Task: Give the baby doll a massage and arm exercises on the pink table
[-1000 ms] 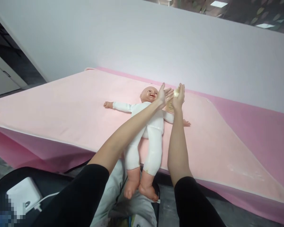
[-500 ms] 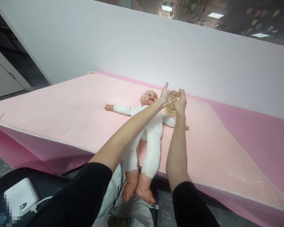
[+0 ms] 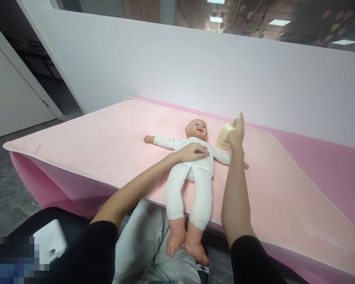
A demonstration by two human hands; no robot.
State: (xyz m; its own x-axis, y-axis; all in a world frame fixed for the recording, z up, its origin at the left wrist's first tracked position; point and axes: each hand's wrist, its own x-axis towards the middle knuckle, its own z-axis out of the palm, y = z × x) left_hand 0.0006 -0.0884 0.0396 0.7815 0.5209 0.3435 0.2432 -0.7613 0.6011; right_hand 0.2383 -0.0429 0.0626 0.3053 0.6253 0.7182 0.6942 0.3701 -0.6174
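A baby doll (image 3: 203,189) with a white cloth body lies on its back, arms spread, its feet hanging past the table's front edge. My left hand (image 3: 193,152) rests on the doll's chest, palm down, with its fingers loosely stretched. Beyond the doll's arm on the right, my right hand (image 3: 238,132) is raised with straight fingers pointing up. Just left of that hand is a pale yellow bottle (image 3: 223,138), partly covered by it; whether the two touch I cannot tell.
A pink towel (image 3: 106,146) covers the table, above a darker pink cloth (image 3: 307,154). Behind the table stands a white partition (image 3: 165,67). At lower left, a white device (image 3: 51,238) lies on a black chair (image 3: 73,225).
My left hand has come away from beside my right hand and down onto the doll's chest. My right hand stays near the bottle, its fingers now straight. The camera view has shifted slightly.
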